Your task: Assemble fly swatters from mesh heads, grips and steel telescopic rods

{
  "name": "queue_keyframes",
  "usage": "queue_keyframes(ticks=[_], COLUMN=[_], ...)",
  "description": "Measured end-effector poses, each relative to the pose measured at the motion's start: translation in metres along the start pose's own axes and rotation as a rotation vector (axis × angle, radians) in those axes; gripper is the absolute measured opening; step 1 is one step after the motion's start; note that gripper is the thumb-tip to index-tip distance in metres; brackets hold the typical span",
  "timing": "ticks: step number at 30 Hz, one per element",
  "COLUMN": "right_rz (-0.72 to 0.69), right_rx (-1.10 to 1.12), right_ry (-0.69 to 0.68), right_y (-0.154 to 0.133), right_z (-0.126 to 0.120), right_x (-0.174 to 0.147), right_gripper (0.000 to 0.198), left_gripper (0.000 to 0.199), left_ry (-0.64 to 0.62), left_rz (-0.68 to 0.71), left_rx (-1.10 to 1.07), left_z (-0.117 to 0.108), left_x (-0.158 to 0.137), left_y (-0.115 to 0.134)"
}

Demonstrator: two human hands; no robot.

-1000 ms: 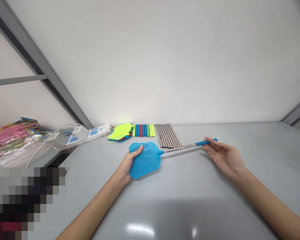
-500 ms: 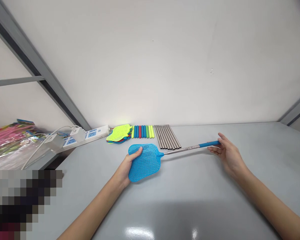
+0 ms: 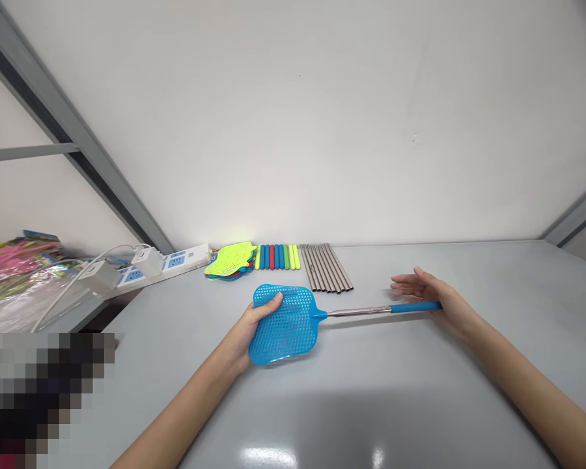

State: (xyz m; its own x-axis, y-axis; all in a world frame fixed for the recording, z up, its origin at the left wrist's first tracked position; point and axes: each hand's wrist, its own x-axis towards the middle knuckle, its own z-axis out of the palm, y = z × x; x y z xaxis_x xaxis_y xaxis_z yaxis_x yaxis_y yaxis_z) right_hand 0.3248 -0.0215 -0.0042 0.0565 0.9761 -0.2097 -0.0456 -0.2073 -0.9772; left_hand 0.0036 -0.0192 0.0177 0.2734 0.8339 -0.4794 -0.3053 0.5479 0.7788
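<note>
My left hand (image 3: 251, 329) is closed on a blue fly swatter (image 3: 286, 326), thumb on top of the perforated head and the other fingers hidden beneath it. A thin metal rod (image 3: 359, 312) runs from the head to a blue handle (image 3: 415, 307) on the right. The handle's end meets the palm of my right hand (image 3: 437, 299), whose fingers are stretched out and not wrapped round it. Behind the swatter lie several metal tubes (image 3: 326, 267) side by side. To their left is a row of coloured handles (image 3: 277, 256), next to stacked swatter heads (image 3: 232, 259) with a yellow one on top.
A white power strip (image 3: 176, 262) with plugged-in adapters (image 3: 146, 260) lies at the left edge of the grey table (image 3: 361, 417). Beyond it are plastic-wrapped colourful items (image 3: 22, 273). A white wall (image 3: 351, 130) rises behind the table. A blurred patch covers the lower left.
The handle end has come down and to the right, so the swatter is more level. My right hand's fingers have moved off the handle's end, which now rests against the palm.
</note>
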Motion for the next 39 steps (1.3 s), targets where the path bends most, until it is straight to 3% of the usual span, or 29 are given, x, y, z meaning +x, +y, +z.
queue_keyframes(ticks=[6, 13, 22, 27, 33, 39], right_rz=[-0.022, 0.026, -0.098, 0.027, 0.092, 0.173], right_rx=[0.254, 0.344, 0.371, 0.427, 0.508, 0.518], right_ry=[-0.116, -0.179, -0.041, -0.145, -0.152, -0.159], right_y=[-0.003, 0.0, -0.004, 0.003, 0.004, 0.006], right_z=[0.009, 0.015, -0.002, 0.009, 0.01, 0.015], right_x=[-0.005, -0.006, 0.0, -0.003, -0.007, -0.008], right_gripper=[0.037, 0.037, 0.028, 0.033, 0.037, 0.041], left_gripper=[0.042, 0.041, 0.039, 0.037, 0.031, 0.031], left_ry=[0.002, -0.035, -0.026, 0.021, 0.049, 0.06], left_rz=[-0.003, -0.006, -0.01, -0.004, 0.098, 0.094], left_rx=[0.008, -0.006, -0.009, 0.063, 0.189, 0.235], left_z=[0.001, -0.003, 0.0, 0.005, 0.007, 0.009], left_x=[0.001, 0.004, 0.002, 0.0, -0.002, -0.004], left_y=[-0.002, -0.004, -0.003, -0.012, -0.022, -0.023])
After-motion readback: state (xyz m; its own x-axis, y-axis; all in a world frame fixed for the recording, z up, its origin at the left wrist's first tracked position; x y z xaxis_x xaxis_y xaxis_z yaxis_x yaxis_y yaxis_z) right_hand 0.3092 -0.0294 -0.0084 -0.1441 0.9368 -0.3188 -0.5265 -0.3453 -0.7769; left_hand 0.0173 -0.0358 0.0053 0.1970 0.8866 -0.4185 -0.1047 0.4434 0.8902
